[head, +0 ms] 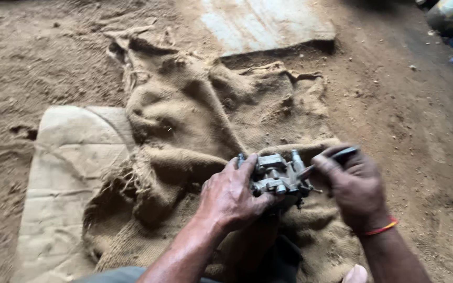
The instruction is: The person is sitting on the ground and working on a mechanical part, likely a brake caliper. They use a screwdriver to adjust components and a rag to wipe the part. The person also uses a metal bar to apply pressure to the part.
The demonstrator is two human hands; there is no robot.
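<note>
Left hand (232, 196) is gripping a small grey metal part (278, 177), looks like a carburettor, fingers wrapping its left side and underside. Right hand (353, 184) is closing around a dark-handled tool (336, 157), tip touching the part's right end. The part is sitting between both hands, held up just above the burlap sack (184, 120), long axis running roughly left-right. Left hand is nearer, carrying it; right hand is coming in from the right along that axis. Sack is spreading over sandy ground (420, 131), a flattened cardboard sheet (64, 173) on the left, a flat pale slab (263, 23) at the top. Open room all round the hands; the person's leg is close below.
</note>
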